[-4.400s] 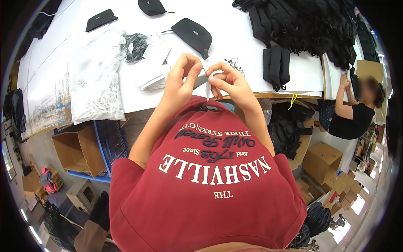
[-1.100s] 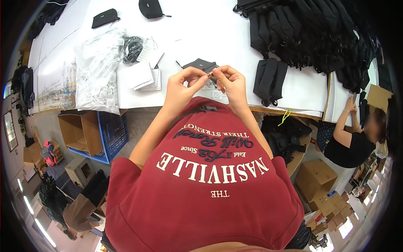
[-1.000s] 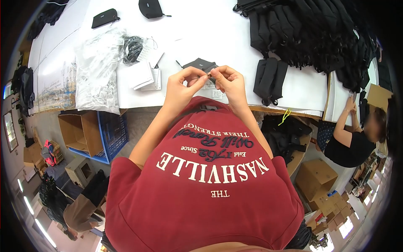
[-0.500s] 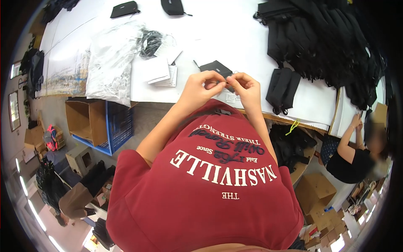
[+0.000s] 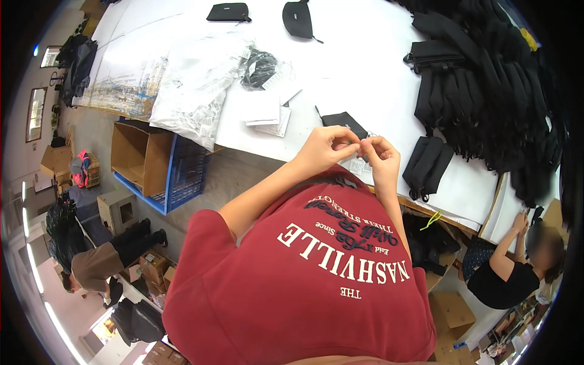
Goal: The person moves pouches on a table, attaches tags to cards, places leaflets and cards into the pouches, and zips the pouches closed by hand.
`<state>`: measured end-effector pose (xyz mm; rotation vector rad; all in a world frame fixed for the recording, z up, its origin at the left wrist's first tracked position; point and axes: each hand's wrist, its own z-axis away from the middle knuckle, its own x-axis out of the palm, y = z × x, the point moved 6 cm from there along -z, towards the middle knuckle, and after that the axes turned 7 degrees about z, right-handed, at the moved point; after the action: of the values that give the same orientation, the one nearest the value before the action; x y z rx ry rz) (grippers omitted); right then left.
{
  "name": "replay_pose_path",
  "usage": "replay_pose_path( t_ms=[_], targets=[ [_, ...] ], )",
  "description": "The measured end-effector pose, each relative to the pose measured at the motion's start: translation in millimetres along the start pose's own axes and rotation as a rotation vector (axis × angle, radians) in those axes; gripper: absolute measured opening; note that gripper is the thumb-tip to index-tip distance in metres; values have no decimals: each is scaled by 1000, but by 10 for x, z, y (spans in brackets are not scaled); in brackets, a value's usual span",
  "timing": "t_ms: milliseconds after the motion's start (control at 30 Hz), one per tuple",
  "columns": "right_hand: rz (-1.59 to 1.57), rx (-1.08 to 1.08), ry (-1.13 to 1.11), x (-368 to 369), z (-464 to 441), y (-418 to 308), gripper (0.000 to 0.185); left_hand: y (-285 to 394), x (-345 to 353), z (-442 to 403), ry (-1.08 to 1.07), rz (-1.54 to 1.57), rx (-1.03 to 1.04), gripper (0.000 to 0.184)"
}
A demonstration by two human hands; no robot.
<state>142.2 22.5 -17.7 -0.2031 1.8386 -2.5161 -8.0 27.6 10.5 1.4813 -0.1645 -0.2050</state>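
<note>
My left hand (image 5: 329, 148) and my right hand (image 5: 381, 157) meet fingertip to fingertip over the table's near edge, both pinched closed. Whatever sits between the fingertips is too small to make out. Just below them a white printed tag (image 5: 358, 165) shows, partly covered by the fingers. Right behind the hands lies a small black zip pouch (image 5: 344, 122) with a pull cord at its left end. A thin dark loop shows at its right end, beside my right fingers.
Left on the white table (image 5: 340, 67) lie white cards (image 5: 263, 109), a bundle of black cords (image 5: 259, 68) and a clear plastic bag (image 5: 193, 85). Two black pouches (image 5: 297, 20) lie farther back. Black pouches pile up (image 5: 468, 91) at right. A blue crate (image 5: 185, 176) stands below left; a co-worker (image 5: 502, 274) is at right.
The view has shifted, so the table and my hands appear lower and farther right. My hands keep the same pinch near the black pouch, with little other movement.
</note>
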Motion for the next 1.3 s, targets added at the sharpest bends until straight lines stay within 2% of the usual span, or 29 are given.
replay_pose_path(
  t_ms=[200,300,333,367,433,467,567,633,733,833,900,933,1033,1067,1167,1200,1300],
  targets=[
    [149,82,-283,-154,-282,121,17,39,54,-17,-31,-161,33,12],
    [288,-58,-248,-101,-633,368,19,-21,265,12,-152,-200,201,11],
    [528,-89,-233,-53,-718,473,25,-46,340,41,-201,-231,257,10],
    [772,-152,-234,-54,-825,681,43,-25,410,64,-312,-296,173,10],
    [1204,-38,-294,50,-819,862,64,-63,494,98,-451,-283,-45,9],
    [1288,85,-353,75,-826,966,78,-52,495,98,-441,-281,14,9],
    [1353,95,-342,111,-777,977,80,-88,487,105,-409,-282,152,9],
    [1326,72,-343,115,-784,1010,77,-82,481,113,-394,-285,195,10],
    [1257,34,-309,94,-774,991,68,-75,470,106,-386,-269,148,10],
    [1118,8,-227,56,-748,836,54,-67,456,118,-419,-235,-30,10],
    [1007,40,-174,-17,-734,719,45,-59,417,125,-370,-220,46,10],
    [961,-12,-140,-64,-749,672,35,-48,396,132,-346,-212,83,10],
    [858,-162,-23,-192,-769,541,24,61,313,139,-288,-113,159,11],
    [756,-147,-6,-250,-776,528,19,128,261,135,-230,-113,205,15],
    [571,-154,-101,-273,-714,288,16,201,45,52,10,-376,363,23],
    [511,-151,-178,-249,-682,207,11,146,10,12,-13,-483,386,30],
    [314,-60,-349,-145,-586,9,7,238,-22,6,-77,-811,480,31]
  ],
)
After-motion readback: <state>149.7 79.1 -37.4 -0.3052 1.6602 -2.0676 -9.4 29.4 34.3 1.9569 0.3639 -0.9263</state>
